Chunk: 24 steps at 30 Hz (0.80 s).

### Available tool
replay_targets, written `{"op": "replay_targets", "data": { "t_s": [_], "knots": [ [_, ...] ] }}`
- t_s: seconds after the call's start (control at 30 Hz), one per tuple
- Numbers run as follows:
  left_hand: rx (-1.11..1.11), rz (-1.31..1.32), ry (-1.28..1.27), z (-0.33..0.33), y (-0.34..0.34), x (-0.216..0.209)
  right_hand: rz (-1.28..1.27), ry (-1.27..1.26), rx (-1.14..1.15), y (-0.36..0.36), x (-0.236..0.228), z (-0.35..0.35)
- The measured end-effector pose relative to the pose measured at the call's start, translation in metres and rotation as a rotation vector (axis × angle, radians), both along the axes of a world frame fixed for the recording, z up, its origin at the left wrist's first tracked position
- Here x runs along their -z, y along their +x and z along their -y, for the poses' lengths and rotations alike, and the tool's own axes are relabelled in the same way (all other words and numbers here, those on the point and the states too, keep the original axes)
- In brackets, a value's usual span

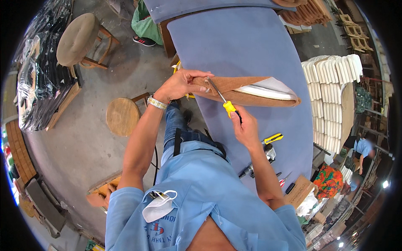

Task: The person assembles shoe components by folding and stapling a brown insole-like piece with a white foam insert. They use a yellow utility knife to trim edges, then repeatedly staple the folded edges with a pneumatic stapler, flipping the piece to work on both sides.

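Brown upholstered seat panel on blue surface; left hand grips its end. Right hand clasps yellow-handled screwdriver, tip at that end.

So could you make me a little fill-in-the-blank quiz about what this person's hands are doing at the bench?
1. The right hand grips a screwdriver with a ____ handle.
2. The left hand steadies a seat pad covered in ____ fabric.
3. The pad lies on a table topped in ____.
4. The left wrist wears a ____.

Missing words: yellow; brown; blue; watch
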<state>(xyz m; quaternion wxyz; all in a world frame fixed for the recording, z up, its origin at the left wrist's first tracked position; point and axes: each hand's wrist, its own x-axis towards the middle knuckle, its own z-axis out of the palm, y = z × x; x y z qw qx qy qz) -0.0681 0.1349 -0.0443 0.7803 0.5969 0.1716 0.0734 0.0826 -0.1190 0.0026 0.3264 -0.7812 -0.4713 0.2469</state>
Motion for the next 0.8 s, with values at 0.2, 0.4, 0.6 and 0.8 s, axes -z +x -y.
{"op": "replay_targets", "data": {
  "t_s": [0.2,0.4,0.6,0.8],
  "knots": [
    [0.047,-0.022,-0.018,-0.001,0.001,-0.010,-0.216,0.081,-0.044,-0.011,-0.024,-0.027],
    [0.053,0.014,0.043,-0.007,0.005,-0.002,-0.574,-0.156,-0.579,0.002,-0.033,-0.034],
    [-0.012,0.080,0.037,-0.006,0.012,0.006,0.089,-0.406,-0.174,0.044,0.089,0.059],
    [-0.090,0.066,0.048,0.003,0.019,-0.002,0.480,-0.230,0.022,0.078,0.098,0.131]
  ]
}}
